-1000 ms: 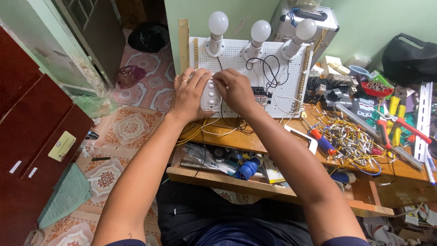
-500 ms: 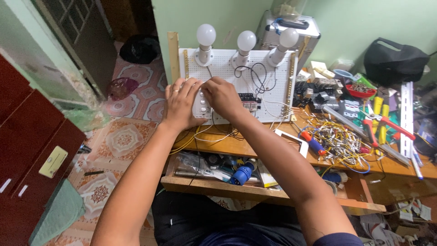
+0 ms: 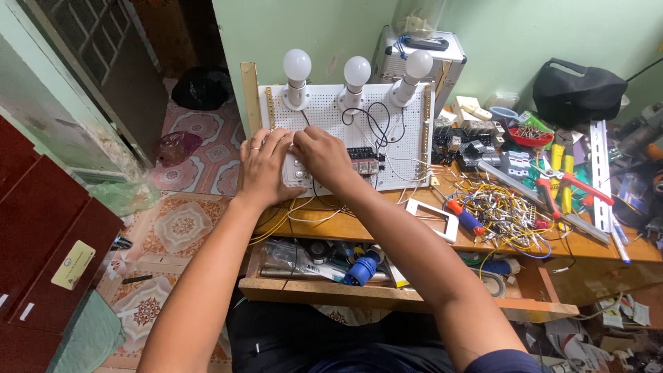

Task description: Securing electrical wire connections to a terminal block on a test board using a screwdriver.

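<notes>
A white perforated board (image 3: 407,141) leans upright at the back of a wooden bench, with three white bulbs (image 3: 357,70) in holders along its top and black wires looping down to a row of black terminal blocks (image 3: 364,154). My left hand (image 3: 262,169) and my right hand (image 3: 321,157) meet over a white switch unit (image 3: 293,170) low on the board's left side. Both hands grip it; the left holds its left edge, the right covers its top right. My fingers hide most of the switch.
A white switch frame (image 3: 432,220) and a red-and-blue screwdriver (image 3: 464,215) lie right of my arm beside a heap of yellow wire ends (image 3: 507,211). Red-handled pliers (image 3: 573,185), a metal rail (image 3: 598,173) and a black bag (image 3: 579,90) sit farther right. An open drawer (image 3: 324,266) holds a blue plug.
The view has shifted a little, so the board sits slightly lower and farther right. Both hands stay on the switch unit, with the right hand moved a bit more over its top.
</notes>
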